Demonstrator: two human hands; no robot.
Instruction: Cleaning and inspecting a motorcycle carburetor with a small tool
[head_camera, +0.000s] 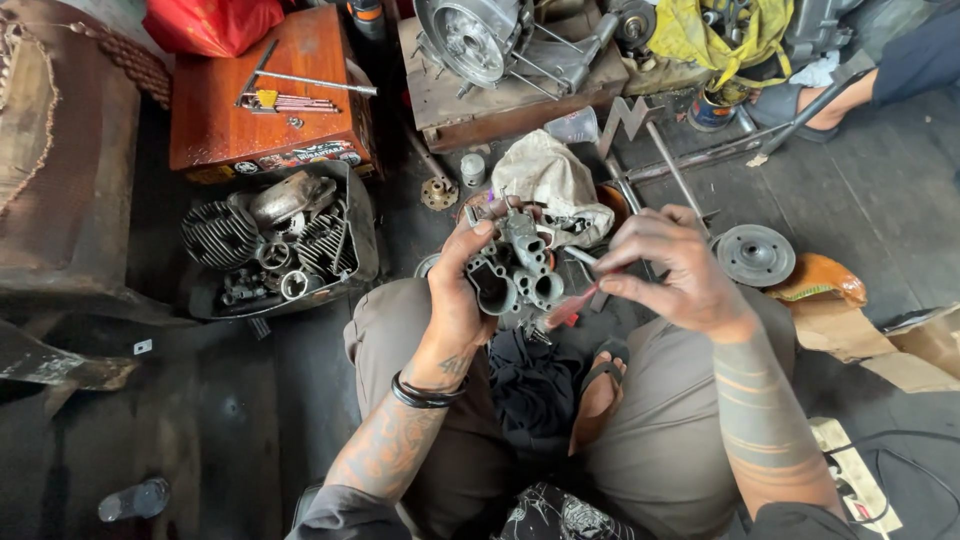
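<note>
Head view, looking down on a seated person over a dark, grimy workshop floor (230, 420) crowded with parts. At upper left of the frame stands a reddish-brown wooden box (225, 110) with slim metal hand tools (285, 95) lying on its top. Just below it, a black plastic tray (365, 240) holds finned grey engine cylinders (222, 235) and small rings and fittings. At upper centre a second wooden block (470, 110) carries a round silver engine casing (468, 38); a crumpled yellow cloth (700, 35) lies to its right. A dirty white rag (545, 175) sits just above the hands, and a grey metal disc (756, 254) lies on the floor at centre right, near torn brown cardboard (890, 345).

In the centre of the frame, the left hand (455, 285) is clamped around a grey cast-metal carburettor body (515, 270), held above the lap. The right hand (665, 265) has its fingers pinched together on a thin red-handled tool (575, 305), whose far end lies against the carburettor's lower side. A black cloth (535, 385) lies between the knees, beside a sandalled foot (598, 395).
</note>
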